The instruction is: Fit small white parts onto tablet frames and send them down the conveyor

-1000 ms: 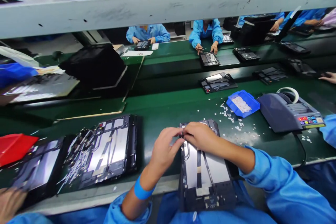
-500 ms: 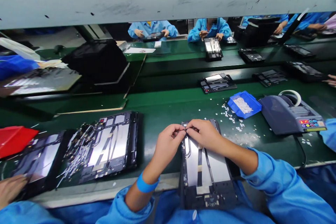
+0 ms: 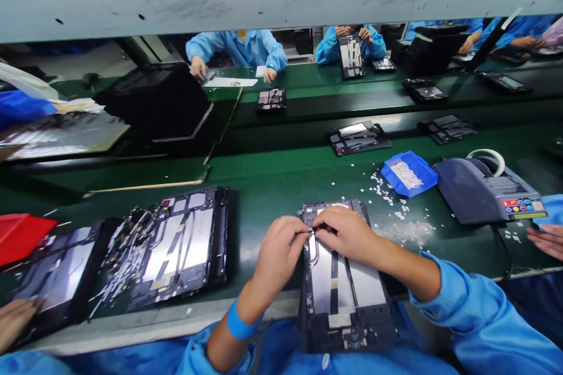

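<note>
An opened tablet (image 3: 323, 287), its inner parts and silvery plates showing, rests at the bench's front edge and reaches toward my body. Over its upper part, my left hand (image 3: 279, 252), with a blue band at the wrist, pinches thumb and forefinger together. Opposite it, my right hand (image 3: 347, 233) is closed too, its fingertips almost meeting the left ones near the tablet's upper left side. Whatever small piece lies between the fingertips is too small and too covered to name. My right hand hides part of the tablet's top.
Left are stacked opened tablets (image 3: 189, 240), loose thin strips (image 3: 129, 249) and a red bin (image 3: 24, 237). To the right stand a blue tray (image 3: 407, 176) of white bits and a tape dispenser (image 3: 475, 190). A metal beam (image 3: 281, 0) crosses above. Co-workers' hands show at both sides.
My fingertips have shifted slightly down the tablet, uncovering more of its top edge. Across the bench, one person has put a tablet down; another has raised one upright.
</note>
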Available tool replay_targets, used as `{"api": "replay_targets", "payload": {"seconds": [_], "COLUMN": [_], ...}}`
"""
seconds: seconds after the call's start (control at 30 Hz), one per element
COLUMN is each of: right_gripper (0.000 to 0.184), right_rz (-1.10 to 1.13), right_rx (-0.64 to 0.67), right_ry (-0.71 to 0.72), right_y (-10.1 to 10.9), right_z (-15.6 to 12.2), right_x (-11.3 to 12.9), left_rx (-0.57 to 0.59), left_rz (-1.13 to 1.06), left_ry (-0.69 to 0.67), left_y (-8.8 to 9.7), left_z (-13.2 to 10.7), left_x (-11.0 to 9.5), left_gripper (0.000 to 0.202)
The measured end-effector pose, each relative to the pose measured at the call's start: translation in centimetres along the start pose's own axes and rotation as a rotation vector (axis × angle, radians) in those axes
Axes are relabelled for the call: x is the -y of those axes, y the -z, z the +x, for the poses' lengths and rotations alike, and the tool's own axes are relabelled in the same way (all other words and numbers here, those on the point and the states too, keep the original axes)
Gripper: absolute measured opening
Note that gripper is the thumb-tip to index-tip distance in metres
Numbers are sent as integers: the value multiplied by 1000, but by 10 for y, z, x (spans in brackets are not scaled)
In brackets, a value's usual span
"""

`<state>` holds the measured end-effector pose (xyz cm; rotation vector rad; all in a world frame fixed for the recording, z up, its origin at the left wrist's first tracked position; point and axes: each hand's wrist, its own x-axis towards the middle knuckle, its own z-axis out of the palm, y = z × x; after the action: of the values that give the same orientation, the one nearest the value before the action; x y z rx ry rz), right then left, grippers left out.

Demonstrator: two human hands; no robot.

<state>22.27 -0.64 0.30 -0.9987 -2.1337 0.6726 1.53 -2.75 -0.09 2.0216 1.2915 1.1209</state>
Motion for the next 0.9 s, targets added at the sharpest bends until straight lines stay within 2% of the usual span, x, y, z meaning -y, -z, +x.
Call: {"api": "replay_targets", "payload": {"seconds": [0.1,0.2,0.3,0.4,0.53,0.77,0.9], "right_gripper": [13,9,9,9,9,6,6], "right_rz": [-48,-114,-174,-166,-143,-135,-111], "right_rx": [-24,-48,-64,-77,-76,-74,-48], "right_ry": [83,151,211,229,220,69,5], "right_y": [-3,-5,-6,-6,-6,-5,-4], "right_z": [-7,-7,-5,-4,-3,1,2], "right_x": [-5,-8,-10,-12,-15,-14,-12], "left_rx": [-3,-25,-22,45,131,96,99], "left_rz": [70,109,109,81,80,165,177], "left_ry": [-128,-197,-202,-170,-146,-359,-369], "left_y": [-3,-6,-5,-2,4,7,4], "left_z": [-7,-10,-9,-5,5,18,19], "left_x": [3,5,6,6,5,12,13], "left_gripper": [13,13,12,12,10,15,5]}}
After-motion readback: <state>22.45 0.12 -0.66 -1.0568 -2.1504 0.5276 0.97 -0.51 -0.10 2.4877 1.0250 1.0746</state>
